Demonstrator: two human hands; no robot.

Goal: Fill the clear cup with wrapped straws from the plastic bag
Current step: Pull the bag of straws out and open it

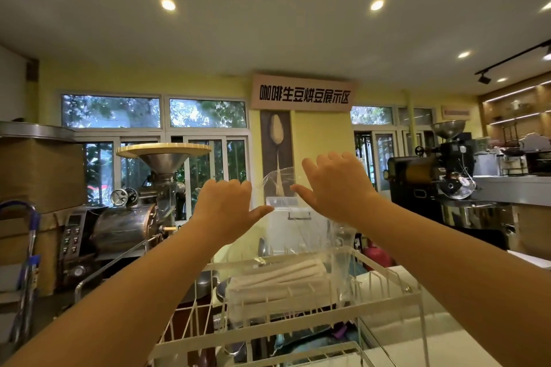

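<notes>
A clear plastic bag (284,185) is held up in front of me, its lower end resting in a white wire rack (301,326). A bundle of white wrapped straws (283,278) lies across the bottom of the bag. My left hand (226,205) grips the left side of the bag's top edge, fingers curled over the far side and thumb pointing right. At the right side of that edge my right hand (335,185) grips the same way, and the opening is stretched between the two hands. I cannot make out a clear cup.
The rack stands at the near edge of a white counter (432,331). A copper coffee roaster (125,226) stands at the left and a black roaster (429,179) at the right. A white plastic bin (286,223) shows through the bag.
</notes>
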